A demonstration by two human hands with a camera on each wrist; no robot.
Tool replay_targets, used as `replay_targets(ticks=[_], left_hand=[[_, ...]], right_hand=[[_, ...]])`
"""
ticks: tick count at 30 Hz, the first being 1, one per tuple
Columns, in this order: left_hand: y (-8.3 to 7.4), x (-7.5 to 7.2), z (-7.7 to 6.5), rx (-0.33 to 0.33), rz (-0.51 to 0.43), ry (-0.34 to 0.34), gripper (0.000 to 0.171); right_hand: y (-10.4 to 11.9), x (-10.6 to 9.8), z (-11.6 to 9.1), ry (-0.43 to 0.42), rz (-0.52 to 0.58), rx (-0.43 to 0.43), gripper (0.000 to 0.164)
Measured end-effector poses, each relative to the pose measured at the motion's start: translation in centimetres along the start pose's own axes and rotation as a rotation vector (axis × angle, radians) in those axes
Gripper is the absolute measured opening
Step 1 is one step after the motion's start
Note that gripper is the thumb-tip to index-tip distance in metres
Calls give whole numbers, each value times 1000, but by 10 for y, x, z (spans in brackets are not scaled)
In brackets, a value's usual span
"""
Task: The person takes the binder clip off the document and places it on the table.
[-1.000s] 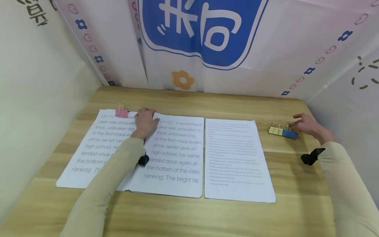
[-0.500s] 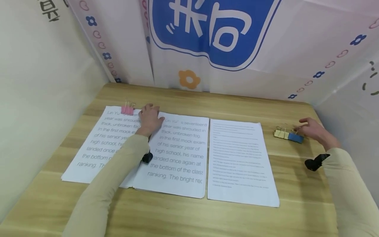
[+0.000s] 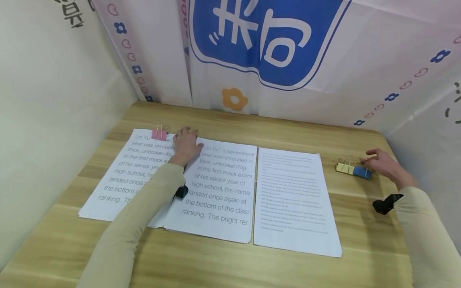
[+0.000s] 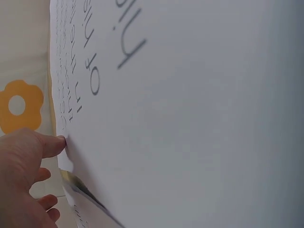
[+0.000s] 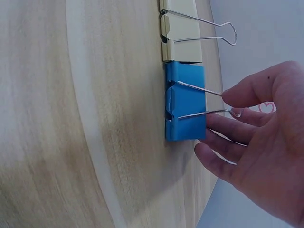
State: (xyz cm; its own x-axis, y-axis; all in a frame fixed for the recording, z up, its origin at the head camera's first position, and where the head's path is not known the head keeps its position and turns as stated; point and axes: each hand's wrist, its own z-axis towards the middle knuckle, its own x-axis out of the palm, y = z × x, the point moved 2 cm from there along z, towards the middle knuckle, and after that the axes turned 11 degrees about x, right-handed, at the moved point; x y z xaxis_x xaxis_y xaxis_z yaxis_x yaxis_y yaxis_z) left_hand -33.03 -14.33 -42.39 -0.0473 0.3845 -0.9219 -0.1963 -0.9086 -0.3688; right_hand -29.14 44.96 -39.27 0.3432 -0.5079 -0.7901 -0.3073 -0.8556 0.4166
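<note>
In the head view my left hand (image 3: 187,147) rests at the top of the middle paper stack (image 3: 219,192), by the seam with the left stack (image 3: 124,172). The thumb (image 4: 54,145) touches the middle stack's upper corner in the left wrist view; the other fingers are loosely bent near the top edges. A pink binder clip (image 3: 159,134) sits on the left stack's top edge. At the right, my right hand (image 3: 383,166) pinches the wire handles of a blue binder clip (image 5: 187,102) between thumb and fingers. A pale yellow binder clip (image 5: 183,35) stands beside the blue one, touching it.
A third paper stack (image 3: 293,200) with smaller print lies right of the middle stack, a narrow gap between them. Everything lies on a wooden table (image 3: 201,264). A white printed cloth (image 3: 306,108) hangs behind its far edge, with pale walls at both sides.
The head view has shifted, so everything appears farther right. Both hands stay at their places: the left on the paper, the right at the blue binder clip.
</note>
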Motion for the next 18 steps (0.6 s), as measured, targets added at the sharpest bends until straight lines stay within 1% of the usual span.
replay_targets(ticks=[4,9,13,18], left_hand=[[4,-1,-3,-9,9,8,60],[10,-1,-7,-23,3,9,61],[12,-6,-10,-20,8,2,58],[10,-11,-6,-3,9,-18,56]], right_hand=[[4,3,-1,-13,-4,-2,71],[10,3,0,-35,10,-30,73],[12,2,0,-90,23,-54,72],[10,-2,-9,-139,62,-57,70]])
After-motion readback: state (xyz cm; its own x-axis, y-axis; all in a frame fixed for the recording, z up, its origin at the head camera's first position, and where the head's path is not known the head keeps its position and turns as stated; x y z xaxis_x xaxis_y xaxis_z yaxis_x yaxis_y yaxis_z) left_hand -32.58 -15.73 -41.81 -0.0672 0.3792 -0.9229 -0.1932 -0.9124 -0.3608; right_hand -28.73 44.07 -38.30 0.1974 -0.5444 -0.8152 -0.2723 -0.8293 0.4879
